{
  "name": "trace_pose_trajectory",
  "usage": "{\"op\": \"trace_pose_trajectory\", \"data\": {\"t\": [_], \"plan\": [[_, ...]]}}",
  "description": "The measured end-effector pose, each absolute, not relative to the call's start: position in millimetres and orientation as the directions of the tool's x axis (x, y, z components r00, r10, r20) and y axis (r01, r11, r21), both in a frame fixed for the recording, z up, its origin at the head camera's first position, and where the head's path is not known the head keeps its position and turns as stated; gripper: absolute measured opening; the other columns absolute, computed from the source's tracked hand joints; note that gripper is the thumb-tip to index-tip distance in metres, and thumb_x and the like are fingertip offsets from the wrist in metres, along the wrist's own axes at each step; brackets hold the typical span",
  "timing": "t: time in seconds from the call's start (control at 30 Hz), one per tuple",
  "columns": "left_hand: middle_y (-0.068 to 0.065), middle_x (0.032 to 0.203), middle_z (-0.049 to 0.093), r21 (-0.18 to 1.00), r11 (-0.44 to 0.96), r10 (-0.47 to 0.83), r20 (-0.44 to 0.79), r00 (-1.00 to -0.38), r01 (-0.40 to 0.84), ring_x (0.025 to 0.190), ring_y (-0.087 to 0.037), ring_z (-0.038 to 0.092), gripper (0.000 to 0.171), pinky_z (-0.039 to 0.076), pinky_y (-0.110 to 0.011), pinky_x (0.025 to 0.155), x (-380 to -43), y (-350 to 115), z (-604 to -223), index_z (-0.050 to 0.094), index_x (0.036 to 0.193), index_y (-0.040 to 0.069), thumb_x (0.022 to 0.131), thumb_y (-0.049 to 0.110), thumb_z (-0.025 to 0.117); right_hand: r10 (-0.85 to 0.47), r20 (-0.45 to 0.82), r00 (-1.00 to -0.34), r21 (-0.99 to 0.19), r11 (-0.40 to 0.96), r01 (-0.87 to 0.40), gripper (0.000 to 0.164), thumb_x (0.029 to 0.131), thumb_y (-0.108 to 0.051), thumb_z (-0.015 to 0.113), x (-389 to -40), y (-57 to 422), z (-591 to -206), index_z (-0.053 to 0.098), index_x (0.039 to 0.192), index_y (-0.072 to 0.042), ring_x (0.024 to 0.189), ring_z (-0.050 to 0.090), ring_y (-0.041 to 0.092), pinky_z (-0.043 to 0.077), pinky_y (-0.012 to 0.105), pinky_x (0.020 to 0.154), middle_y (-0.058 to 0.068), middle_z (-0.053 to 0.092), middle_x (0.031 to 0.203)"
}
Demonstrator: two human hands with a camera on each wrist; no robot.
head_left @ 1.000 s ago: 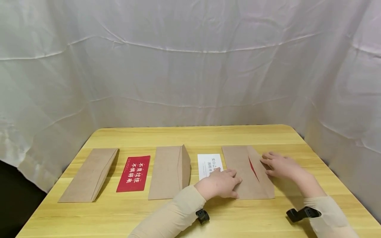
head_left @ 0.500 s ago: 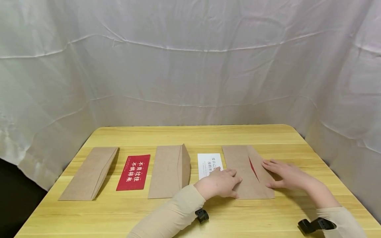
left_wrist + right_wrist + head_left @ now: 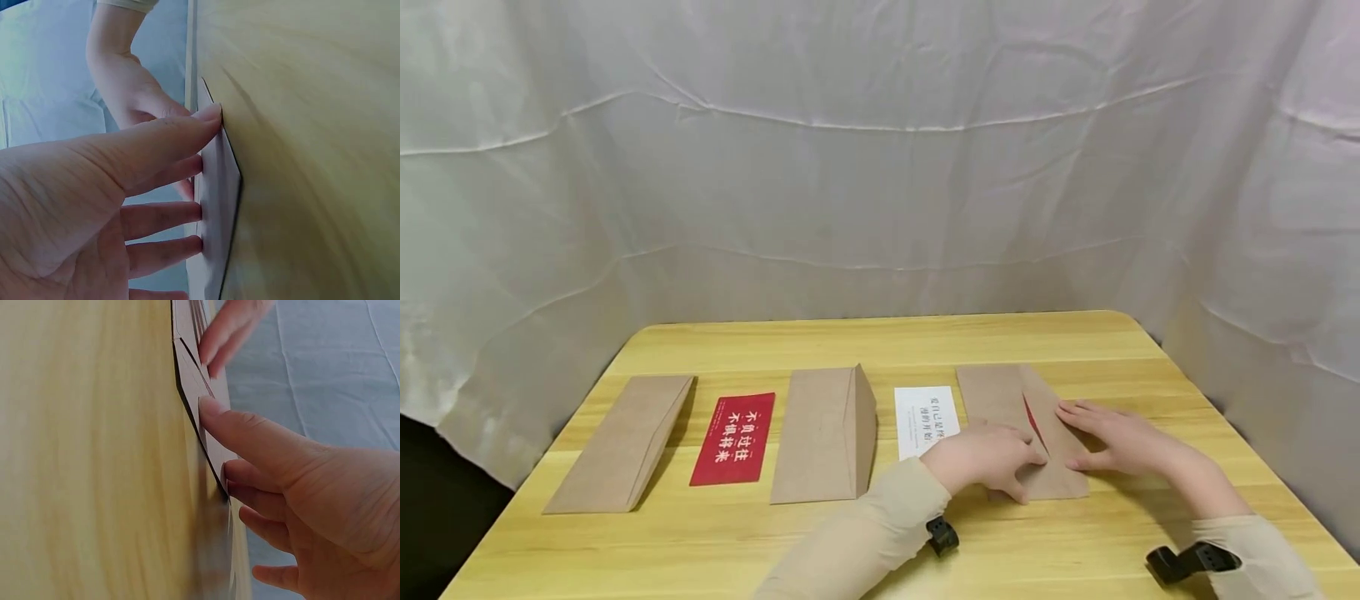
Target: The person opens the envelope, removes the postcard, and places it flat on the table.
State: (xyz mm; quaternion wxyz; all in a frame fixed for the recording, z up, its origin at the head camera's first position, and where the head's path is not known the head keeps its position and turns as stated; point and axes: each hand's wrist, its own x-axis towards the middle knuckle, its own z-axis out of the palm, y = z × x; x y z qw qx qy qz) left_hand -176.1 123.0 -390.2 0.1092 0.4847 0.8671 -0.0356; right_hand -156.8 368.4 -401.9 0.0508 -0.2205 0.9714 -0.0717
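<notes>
A brown paper envelope [image 3: 988, 390] lies at the right of the row, its flap unfolded to the right. A red sliver [image 3: 1034, 423] shows at the slit between body and flap. My left hand [image 3: 988, 457] is over the envelope's lower body, with fingertips and thumb [image 3: 209, 114] touching the paper in the left wrist view. From the right, my right hand [image 3: 1123, 437] rests on the flap. Its thumb [image 3: 215, 407] presses the flap's face in the right wrist view, with the fingers spread beside it. Neither hand curls round the paper.
Left of my left hand lies a white printed card [image 3: 921, 417], partly hidden by that hand. Further left are a second brown envelope [image 3: 814, 437] with its flap raised, a red printed card [image 3: 732, 440] and a third brown envelope [image 3: 617, 446]. A pale curtain [image 3: 880, 200] surrounds the wooden table [image 3: 880, 337].
My left hand has moved right across the envelope, toward the red slit, uncovering more of the white card. My right hand first shifted its thumb and fingers onto the flap, then stayed there.
</notes>
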Motion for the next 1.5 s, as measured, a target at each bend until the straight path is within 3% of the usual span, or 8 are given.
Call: {"op": "trace_pose_trajectory", "data": {"t": [0.13,0.3,0.53,0.9,1.07,1.23,1.33,1.5], "plan": [[0.019,0.136,0.055,0.041,0.506,0.847,-0.209,-0.488,0.861,0.126,0.001,0.05,0.051,0.04,-0.029,0.108,-178,138,-390,0.056,0.134,0.042,0.086,0.05,0.069,-0.429,-0.075,-0.9,-0.17,0.895,-0.412,0.083,0.083,-0.059,0.065,-158,367,-401,0.049,0.142,-0.004,0.135,0.041,0.047,0.038,0.066,0.099,0.019,0.046,0.148],[0.018,0.114,0.059,0.072,0.507,0.854,-0.176,-0.49,0.859,0.107,0.001,0.054,0.036,0.044,-0.029,0.1,-182,151,-391,0.065,0.119,0.04,0.084,0.047,0.073,-0.433,-0.076,-0.898,-0.188,0.891,-0.413,0.081,0.084,-0.058,0.066,-158,367,-400,0.049,0.141,-0.003,0.135,0.04,0.048,0.037,0.067,0.1,0.02,0.046,0.148],[0.018,0.102,0.045,0.107,0.508,0.856,-0.175,-0.487,0.855,0.102,-0.002,0.042,0.031,0.04,-0.031,0.098,-182,159,-392,0.06,0.097,0.04,0.076,0.059,0.074,-0.45,-0.059,-0.891,-0.192,0.881,-0.432,0.08,0.083,-0.053,0.069,-156,367,-399,0.051,0.139,0.0,0.133,0.041,0.048,0.038,0.067,0.098,0.021,0.049,0.145],[0.018,0.098,0.044,0.123,0.46,0.886,-0.116,-0.448,0.879,0.102,-0.002,0.041,0.037,0.039,-0.032,0.097,-190,159,-394,0.055,0.089,0.032,0.074,0.059,0.076,-0.426,-0.07,-0.902,-0.2,0.892,-0.406,0.082,0.08,-0.056,0.07,-155,363,-398,0.051,0.139,-0.002,0.134,0.04,0.048,0.036,0.069,0.099,0.021,0.048,0.146],[0.022,0.102,0.051,0.091,0.456,0.889,-0.108,-0.446,0.886,0.112,-0.001,0.047,0.036,0.036,-0.039,0.11,-188,157,-393,0.053,0.092,0.033,0.077,0.057,0.075,-0.429,-0.071,-0.901,-0.208,0.889,-0.407,0.083,0.081,-0.055,0.07,-155,364,-398,0.051,0.14,-0.001,0.135,0.039,0.048,0.035,0.07,0.099,0.021,0.047,0.147],[0.02,0.133,0.048,0.006,0.446,0.891,-0.102,-0.443,0.895,0.136,-0.005,0.038,0.046,0.029,-0.043,0.118,-182,149,-390,0.057,0.117,0.042,0.077,0.059,0.073,-0.419,-0.084,-0.904,-0.216,0.894,-0.394,0.084,0.082,-0.058,0.068,-155,365,-399,0.049,0.141,-0.002,0.135,0.038,0.049,0.034,0.07,0.1,0.021,0.045,0.148],[0.017,0.138,0.045,-0.036,0.419,0.903,-0.092,-0.42,0.907,0.136,-0.006,0.036,0.055,0.03,-0.039,0.118,-180,143,-389,0.055,0.128,0.045,0.077,0.059,0.072,-0.411,-0.093,-0.907,-0.21,0.898,-0.386,0.085,0.081,-0.059,0.067,-155,365,-399,0.049,0.142,-0.002,0.135,0.038,0.048,0.035,0.069,0.099,0.021,0.045,0.148],[0.016,0.131,0.045,-0.028,0.392,0.918,-0.06,-0.393,0.92,0.13,-0.005,0.039,0.053,0.031,-0.033,0.116,-178,138,-391,0.056,0.128,0.046,0.078,0.055,0.072,-0.406,-0.092,-0.909,-0.207,0.901,-0.381,0.085,0.081,-0.062,0.066,-156,365,-398,0.049,0.142,-0.005,0.136,0.039,0.047,0.035,0.069,0.1,0.02,0.045,0.149]]}}
